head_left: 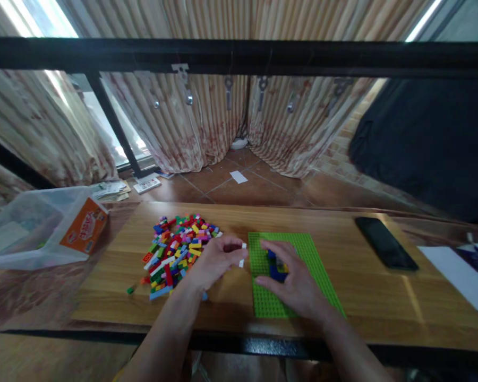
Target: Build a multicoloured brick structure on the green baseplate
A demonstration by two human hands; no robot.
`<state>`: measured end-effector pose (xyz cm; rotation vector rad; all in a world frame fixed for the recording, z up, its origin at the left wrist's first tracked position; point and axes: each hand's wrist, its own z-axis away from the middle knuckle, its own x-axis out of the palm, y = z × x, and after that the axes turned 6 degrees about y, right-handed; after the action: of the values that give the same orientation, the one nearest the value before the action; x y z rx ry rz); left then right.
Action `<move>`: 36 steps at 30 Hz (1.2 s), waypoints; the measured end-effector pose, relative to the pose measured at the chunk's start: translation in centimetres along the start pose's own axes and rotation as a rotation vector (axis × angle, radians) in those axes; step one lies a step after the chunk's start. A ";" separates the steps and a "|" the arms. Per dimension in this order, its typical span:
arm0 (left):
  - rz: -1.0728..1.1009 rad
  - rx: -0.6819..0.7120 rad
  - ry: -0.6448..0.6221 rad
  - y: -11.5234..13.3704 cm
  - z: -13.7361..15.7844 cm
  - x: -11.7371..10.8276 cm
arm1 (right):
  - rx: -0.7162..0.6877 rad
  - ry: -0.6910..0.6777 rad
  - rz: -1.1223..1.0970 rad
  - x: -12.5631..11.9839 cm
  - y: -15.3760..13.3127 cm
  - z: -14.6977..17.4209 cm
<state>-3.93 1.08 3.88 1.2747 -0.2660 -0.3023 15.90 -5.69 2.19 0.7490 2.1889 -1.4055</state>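
My left hand (219,259) is closed in a pinch on a small white toy brick (241,262), whose pale ends show at the fingertips. It hovers between the pile of bricks and the green baseplate (302,246). Over that baseplate, my right hand (292,276) has thumb and fingers apart with nothing seen between them. Blue bricks (276,275) with a bit of yellow stand on the baseplate behind this hand, which partly hides them. A heap of mixed coloured bricks (179,252) lies left of my left hand.
A black phone (384,241) and white paper (458,273) lie on the right. At the left stands a translucent plastic box (32,212) with an orange label. One green brick (130,290) lies apart near the front of the wooden board (103,297). A dark rail (239,55) crosses beyond.
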 end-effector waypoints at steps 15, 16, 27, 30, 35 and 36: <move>0.140 -0.062 -0.055 -2.1 -0.6 3.8 | 0.030 -0.075 0.015 -0.2 0.6 0.3; 0.125 -0.057 -0.057 -2.2 -0.7 3.9 | 0.028 -0.061 0.016 -0.5 1.0 0.2; -0.241 0.194 -0.040 -3.7 -1.1 4.1 | 0.291 0.082 -0.008 -5.8 9.0 0.7; -0.293 0.192 -0.068 -3.7 -1.0 4.3 | 0.290 0.021 -0.045 -5.7 9.8 0.9; -0.317 0.215 -0.095 -4.0 -1.1 4.3 | 0.269 -0.022 0.001 -5.5 10.5 1.0; -0.323 0.222 -0.095 -4.0 -1.2 4.2 | 0.268 -0.021 0.016 -5.5 10.5 1.0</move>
<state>0.15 -0.46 -0.23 1.5259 -0.1763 -0.6244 26.97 -4.17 -2.03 0.8362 1.9960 -1.7117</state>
